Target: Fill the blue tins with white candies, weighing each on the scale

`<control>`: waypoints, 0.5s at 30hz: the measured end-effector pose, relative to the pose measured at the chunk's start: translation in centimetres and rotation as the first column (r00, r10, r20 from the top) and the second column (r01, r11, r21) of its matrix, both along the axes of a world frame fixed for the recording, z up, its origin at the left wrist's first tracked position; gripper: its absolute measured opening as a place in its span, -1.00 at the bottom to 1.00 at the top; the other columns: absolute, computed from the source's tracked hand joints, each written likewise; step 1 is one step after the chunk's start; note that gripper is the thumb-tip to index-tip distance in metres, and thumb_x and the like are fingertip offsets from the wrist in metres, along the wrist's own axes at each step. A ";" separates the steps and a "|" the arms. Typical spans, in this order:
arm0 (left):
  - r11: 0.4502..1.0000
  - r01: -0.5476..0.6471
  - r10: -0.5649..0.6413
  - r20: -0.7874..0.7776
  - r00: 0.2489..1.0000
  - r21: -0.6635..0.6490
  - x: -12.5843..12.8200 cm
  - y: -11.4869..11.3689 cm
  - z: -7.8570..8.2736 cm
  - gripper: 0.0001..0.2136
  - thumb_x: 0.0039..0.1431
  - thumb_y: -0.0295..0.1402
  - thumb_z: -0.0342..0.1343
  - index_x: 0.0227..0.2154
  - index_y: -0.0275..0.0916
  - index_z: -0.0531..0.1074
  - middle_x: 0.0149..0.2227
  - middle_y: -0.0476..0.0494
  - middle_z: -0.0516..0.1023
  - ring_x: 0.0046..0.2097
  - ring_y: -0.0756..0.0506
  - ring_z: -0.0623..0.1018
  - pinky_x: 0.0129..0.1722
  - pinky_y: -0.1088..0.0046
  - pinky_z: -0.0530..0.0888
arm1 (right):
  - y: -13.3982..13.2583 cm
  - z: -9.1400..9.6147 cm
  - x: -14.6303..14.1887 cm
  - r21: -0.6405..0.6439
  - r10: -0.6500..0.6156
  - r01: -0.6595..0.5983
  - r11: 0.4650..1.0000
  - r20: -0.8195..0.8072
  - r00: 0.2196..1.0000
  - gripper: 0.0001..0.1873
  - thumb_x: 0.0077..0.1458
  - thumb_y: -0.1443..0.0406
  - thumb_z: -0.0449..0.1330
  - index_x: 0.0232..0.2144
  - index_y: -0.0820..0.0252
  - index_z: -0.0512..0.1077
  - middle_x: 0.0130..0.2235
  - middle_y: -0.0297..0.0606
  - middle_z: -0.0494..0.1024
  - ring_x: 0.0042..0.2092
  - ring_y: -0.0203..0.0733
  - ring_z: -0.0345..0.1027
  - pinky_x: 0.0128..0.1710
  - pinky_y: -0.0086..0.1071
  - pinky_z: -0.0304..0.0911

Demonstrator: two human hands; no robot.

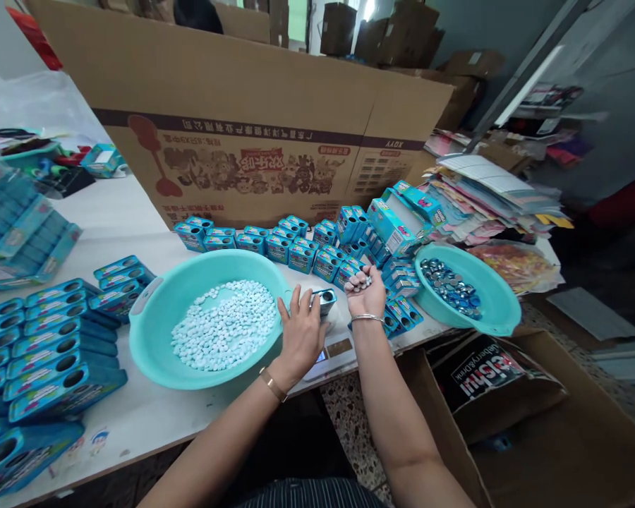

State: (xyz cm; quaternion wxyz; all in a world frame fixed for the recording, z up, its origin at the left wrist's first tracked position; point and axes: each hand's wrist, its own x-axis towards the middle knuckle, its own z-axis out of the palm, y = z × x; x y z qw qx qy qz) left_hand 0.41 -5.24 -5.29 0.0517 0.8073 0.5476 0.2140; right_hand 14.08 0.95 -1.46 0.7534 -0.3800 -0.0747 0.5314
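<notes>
A small blue rectangular tin with a round hole in its top (327,298) stands upright between the two hands, above the white table (132,212). The left hand (300,324) has its fingers and thumb bent closely around the tin's side. The right hand (367,300), palm up, curls its fingers into a cup around small pale round tablets (362,283). Just left, a turquoise plastic basin (151,346) contains more tablets; rows of blue tins (301,255) stand behind.
</notes>
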 end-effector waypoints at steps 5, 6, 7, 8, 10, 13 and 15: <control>0.999 0.048 -0.049 0.006 0.999 0.014 0.8 0.6 0.3 -0.57 0.11 -0.37 0.11 0.07 -0.18 0.30 0.21 -0.31 0.25 0.32 -0.38 0.02 0.21 -0.26 -0.06 | 0.1 0.1 -0.6 -0.014 0.003 -0.004 1.000 -0.033 0.999 -0.74 0.12 0.18 0.09 -0.54 0.14 0.20 -0.69 -0.58 0.14 -0.67 -0.45 0.09 -0.69 -0.58 0.06; 0.998 0.058 -0.059 0.017 0.998 0.019 0.9 0.8 0.4 -0.59 0.11 -0.37 0.10 0.05 -0.17 0.31 0.21 -0.30 0.25 0.32 -0.37 0.02 0.21 -0.26 -0.05 | 0.2 0.2 -0.9 -0.025 0.008 -0.009 1.000 -0.046 0.999 -0.75 0.12 0.19 0.09 -0.53 0.14 0.21 -0.68 -0.56 0.17 -0.65 -0.45 0.13 -0.67 -0.58 0.10; 0.998 0.061 -0.062 0.030 0.998 0.024 0.9 1.0 0.5 -0.61 0.11 -0.36 0.10 0.04 -0.17 0.32 0.21 -0.29 0.25 0.32 -0.37 0.02 0.20 -0.26 -0.04 | 0.2 0.2 -1.1 -0.035 0.014 -0.016 0.999 -0.056 0.998 -0.75 0.12 0.19 0.09 -0.53 0.15 0.22 -0.68 -0.55 0.20 -0.64 -0.44 0.17 -0.65 -0.57 0.14; 0.998 0.054 -0.056 0.047 0.997 0.026 0.8 1.2 0.6 -0.63 0.12 -0.35 0.10 0.02 -0.18 0.33 0.20 -0.29 0.26 0.32 -0.37 0.03 0.20 -0.26 -0.02 | 0.3 0.3 -1.4 -0.042 0.022 -0.024 0.999 -0.060 0.998 -0.75 0.12 0.18 0.10 -0.53 0.15 0.23 -0.67 -0.54 0.22 -0.62 -0.44 0.20 -0.62 -0.56 0.19; 1.000 0.023 -0.025 0.081 0.996 0.017 0.7 1.6 0.7 -0.63 0.12 -0.32 0.10 0.02 -0.22 0.32 0.19 -0.30 0.28 0.31 -0.37 0.05 0.19 -0.26 0.00 | 0.3 0.4 -1.8 -0.053 0.030 -0.034 0.998 -0.064 0.997 -0.72 0.11 0.15 0.13 -0.53 0.15 0.23 -0.67 -0.54 0.22 -0.61 -0.43 0.22 -0.58 -0.53 0.24; 1.000 -0.007 0.010 0.116 0.993 -0.021 0.5 2.1 0.6 -0.59 0.12 -0.31 0.09 0.05 -0.25 0.29 0.14 -0.31 0.33 0.28 -0.36 0.11 0.19 -0.25 0.03 | 0.4 0.3 -2.2 -0.064 0.041 -0.047 0.997 -0.087 0.995 -0.67 0.10 0.10 0.15 -0.55 0.16 0.22 -0.70 -0.57 0.17 -0.62 -0.44 0.19 -0.57 -0.53 0.25; 0.999 -0.005 0.012 0.129 0.992 -0.054 0.6 2.4 0.7 -0.58 0.12 -0.32 0.09 0.06 -0.24 0.28 0.12 -0.30 0.36 0.27 -0.36 0.15 0.18 -0.25 0.04 | 0.4 0.1 -2.4 -0.062 0.045 -0.051 0.997 -0.100 0.994 -0.65 0.11 0.08 0.14 -0.56 0.16 0.22 -0.71 -0.58 0.14 -0.63 -0.45 0.15 -0.57 -0.54 0.24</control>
